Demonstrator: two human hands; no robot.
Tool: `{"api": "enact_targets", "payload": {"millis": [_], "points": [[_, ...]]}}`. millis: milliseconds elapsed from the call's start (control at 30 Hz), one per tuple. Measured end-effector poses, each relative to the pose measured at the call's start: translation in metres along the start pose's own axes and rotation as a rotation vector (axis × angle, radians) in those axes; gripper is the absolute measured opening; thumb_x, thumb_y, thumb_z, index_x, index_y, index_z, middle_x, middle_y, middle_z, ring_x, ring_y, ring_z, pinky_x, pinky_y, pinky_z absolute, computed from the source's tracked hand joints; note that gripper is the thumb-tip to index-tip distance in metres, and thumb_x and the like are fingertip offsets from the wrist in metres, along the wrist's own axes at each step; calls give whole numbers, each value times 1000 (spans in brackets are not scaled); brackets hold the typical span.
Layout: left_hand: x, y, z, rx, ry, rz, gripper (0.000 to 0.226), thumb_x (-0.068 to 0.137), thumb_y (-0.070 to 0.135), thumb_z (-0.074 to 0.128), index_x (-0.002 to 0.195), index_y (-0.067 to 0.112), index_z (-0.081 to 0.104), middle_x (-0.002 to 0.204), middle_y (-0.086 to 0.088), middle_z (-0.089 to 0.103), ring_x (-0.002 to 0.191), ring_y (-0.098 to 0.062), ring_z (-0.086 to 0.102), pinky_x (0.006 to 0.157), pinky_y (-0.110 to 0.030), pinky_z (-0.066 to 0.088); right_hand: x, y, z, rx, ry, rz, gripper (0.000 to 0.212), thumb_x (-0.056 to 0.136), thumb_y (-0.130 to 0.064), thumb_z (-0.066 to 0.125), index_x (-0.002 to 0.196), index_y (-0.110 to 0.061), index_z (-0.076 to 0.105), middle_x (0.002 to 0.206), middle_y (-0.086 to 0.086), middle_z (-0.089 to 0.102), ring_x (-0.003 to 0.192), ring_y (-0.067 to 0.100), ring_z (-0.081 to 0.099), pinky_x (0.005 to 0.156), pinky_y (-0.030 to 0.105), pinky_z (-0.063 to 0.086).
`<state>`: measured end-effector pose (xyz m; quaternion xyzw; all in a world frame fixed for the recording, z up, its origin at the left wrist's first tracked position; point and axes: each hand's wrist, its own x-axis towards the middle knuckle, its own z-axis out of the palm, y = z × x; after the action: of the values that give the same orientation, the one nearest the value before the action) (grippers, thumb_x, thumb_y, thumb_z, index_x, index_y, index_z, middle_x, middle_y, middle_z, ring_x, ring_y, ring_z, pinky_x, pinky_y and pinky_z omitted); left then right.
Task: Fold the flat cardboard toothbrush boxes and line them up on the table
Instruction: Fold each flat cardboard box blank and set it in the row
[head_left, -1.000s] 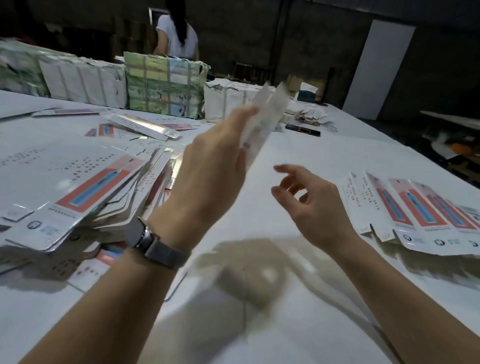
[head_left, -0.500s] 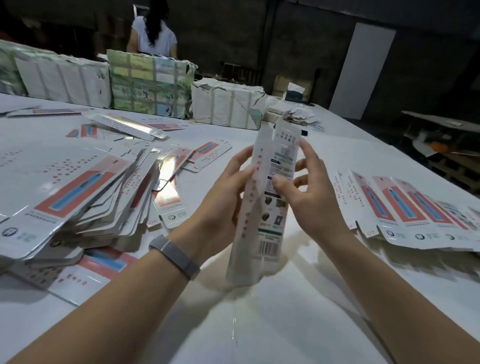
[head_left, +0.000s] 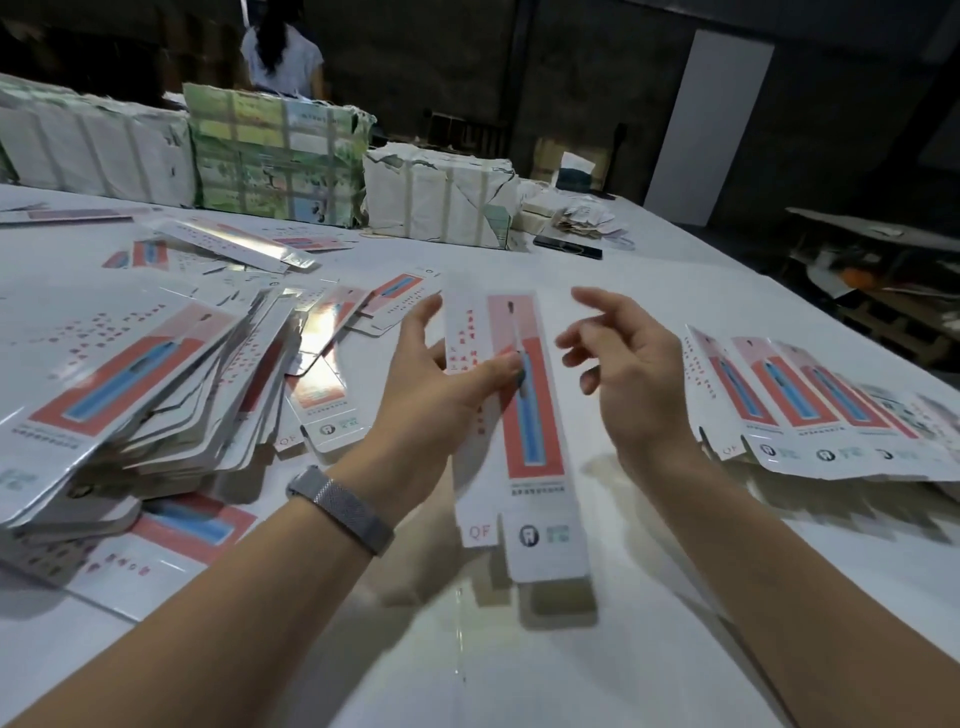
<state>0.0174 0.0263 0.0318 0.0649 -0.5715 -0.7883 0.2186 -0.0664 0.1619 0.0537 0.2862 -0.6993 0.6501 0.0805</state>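
Head view: a toothbrush box (head_left: 522, 431) stands lengthwise in the middle of the white bench (head_left: 519, 670), its red panel with a blue toothbrush picture facing up and its near end flap pointing toward the camera. The left hand (head_left: 441, 384) holds it from the left side, thumb pressed on the red panel and fingers reaching behind the far edge, so this hand is clamped on the box. The right hand (head_left: 628, 374) hovers just right of the box, fingers loosely curled and apart, touching nothing. A grey mesh wristband (head_left: 340, 509) sits on the left wrist.

At the left lies a thick fanned pile of flat boxes (head_left: 135, 395), with more loose flats (head_left: 332, 374) scattered between the pile and the left hand. At the right, a row of overlapping boxes (head_left: 810, 410) lies side by side on the bench, printed panels up.

At the far side stand wrapped bundles: a green printed bundle (head_left: 275, 156), a white strapped bundle (head_left: 441, 197) to its right, and more white bundles (head_left: 93, 145) to its left. A dark phone-like object (head_left: 569, 247) lies near them. Behind the bundles a person (head_left: 283, 57) in a light top stands facing away.
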Motion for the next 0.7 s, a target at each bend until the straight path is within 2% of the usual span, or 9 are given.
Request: {"api": "enact_targets", "payload": {"millis": [67,133,200,300,400,467,533,600,700], "points": [[-2,2,-1,66,-72,2,47,86,8,73,126,22,53,100,-8,75,82,-25,76,61,-30,60,4,1,-4,-84,15,-72,27,101,-22,49,123,-34,58,94,-8,61,81,7,60,63,16,47],[-5,1,3,124,-185,19,31,92,6,66,114,28,64,90,1,76,77,-15,74,60,-23,57,3,1,-5,-285,-43,-189,32,98,-35,52,129,-39,56,100,-13,53,89,6,58,69,17,51],[-9,0,5,133,-269,-4,42,96,4,59,105,44,65,81,7,73,70,-8,72,57,-20,55,2,3,-3,-435,-80,-250,34,97,-33,60,131,-32,61,102,-9,46,90,8,55,76,28,55],[-11,3,8,44,-350,-97,43,99,5,53,111,45,57,77,6,73,68,-11,73,55,-23,56,1,3,-3,-481,-75,-225,36,95,-31,66,131,-29,64,109,-5,41,96,5,49,75,41,58],[-17,8,13,-49,-368,-189,19,94,38,56,112,37,61,77,-2,73,67,-16,74,56,-26,58,-3,0,0,-475,-56,-243,35,96,-31,64,130,-27,65,109,-7,40,98,1,46,83,40,57],[-17,7,12,-78,-352,-219,39,95,59,40,106,34,68,78,-4,74,70,-20,75,58,-28,58,-4,-1,4,-430,-45,-204,31,95,-30,64,126,-26,68,106,-9,41,101,4,49,82,43,57],[-16,7,11,-65,-347,-239,57,96,66,23,108,32,67,83,-5,76,75,-27,76,59,-31,59,-4,-1,5,-357,-38,-122,25,94,-32,66,118,-26,72,102,-10,44,101,5,53,77,45,59],[-17,8,11,-36,-365,-256,60,97,67,17,111,32,64,89,-9,77,80,-32,76,62,-33,60,-2,-1,4,-277,-34,-44,20,93,-36,67,109,-26,74,101,-8,49,101,11,59,72,42,60],[-18,9,13,47,-367,-256,55,101,61,17,111,30,62,91,-17,74,74,-31,75,60,-30,59,-1,-1,2,-192,-13,3,12,91,-37,70,93,-27,75,98,2,61,88,12,65,58,27,57]]}}
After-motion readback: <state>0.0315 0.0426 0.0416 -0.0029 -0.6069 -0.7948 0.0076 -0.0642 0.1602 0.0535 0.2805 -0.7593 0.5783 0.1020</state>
